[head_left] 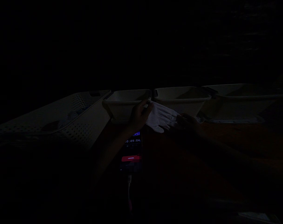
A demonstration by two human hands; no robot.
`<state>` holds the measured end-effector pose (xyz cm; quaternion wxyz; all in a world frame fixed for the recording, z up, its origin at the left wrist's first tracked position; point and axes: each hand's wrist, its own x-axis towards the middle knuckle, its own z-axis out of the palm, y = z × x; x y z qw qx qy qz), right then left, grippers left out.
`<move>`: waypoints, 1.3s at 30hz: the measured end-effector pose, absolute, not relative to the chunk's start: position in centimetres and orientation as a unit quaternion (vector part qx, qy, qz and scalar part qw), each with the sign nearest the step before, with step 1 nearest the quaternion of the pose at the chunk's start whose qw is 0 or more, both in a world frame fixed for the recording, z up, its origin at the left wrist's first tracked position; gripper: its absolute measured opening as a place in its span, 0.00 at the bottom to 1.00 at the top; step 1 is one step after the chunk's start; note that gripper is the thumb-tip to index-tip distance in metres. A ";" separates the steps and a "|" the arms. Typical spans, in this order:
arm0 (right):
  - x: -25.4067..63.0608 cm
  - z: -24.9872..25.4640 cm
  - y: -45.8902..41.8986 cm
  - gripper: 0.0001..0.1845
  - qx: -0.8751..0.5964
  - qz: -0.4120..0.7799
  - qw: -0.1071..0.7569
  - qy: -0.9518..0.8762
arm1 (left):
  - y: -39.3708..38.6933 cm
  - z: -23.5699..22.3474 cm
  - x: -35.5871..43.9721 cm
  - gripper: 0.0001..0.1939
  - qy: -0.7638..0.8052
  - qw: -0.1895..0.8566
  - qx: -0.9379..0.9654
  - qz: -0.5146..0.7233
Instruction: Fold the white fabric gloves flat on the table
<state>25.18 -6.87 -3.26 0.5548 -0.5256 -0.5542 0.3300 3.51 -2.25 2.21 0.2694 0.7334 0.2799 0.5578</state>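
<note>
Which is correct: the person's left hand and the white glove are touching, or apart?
Touching. The head view, though dark, shows the left hand pinching the near-left edge of the white glove, its thumb against the fabric.

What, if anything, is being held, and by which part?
A pale fabric glove: the left hand holds its cuff end, the right hand its finger ends. The right hand's exact grip is too dark to tell.
</note>
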 end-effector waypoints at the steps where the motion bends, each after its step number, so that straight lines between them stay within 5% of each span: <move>1: 25.3 -3.4 -6.7 0.17 -0.517 0.331 0.565 -0.551 | -2.3 2.2 3.5 0.13 0.282 0.270 0.734 0.555; 26: 26.2 -1.9 -7.0 0.18 -0.550 0.135 0.575 -0.590 | -1.2 2.2 3.2 0.13 0.276 0.265 0.723 0.575; 39: 26.7 -1.3 -7.3 0.18 -0.537 0.176 0.597 -0.569 | 0.0 2.2 2.6 0.11 0.303 0.248 0.725 0.566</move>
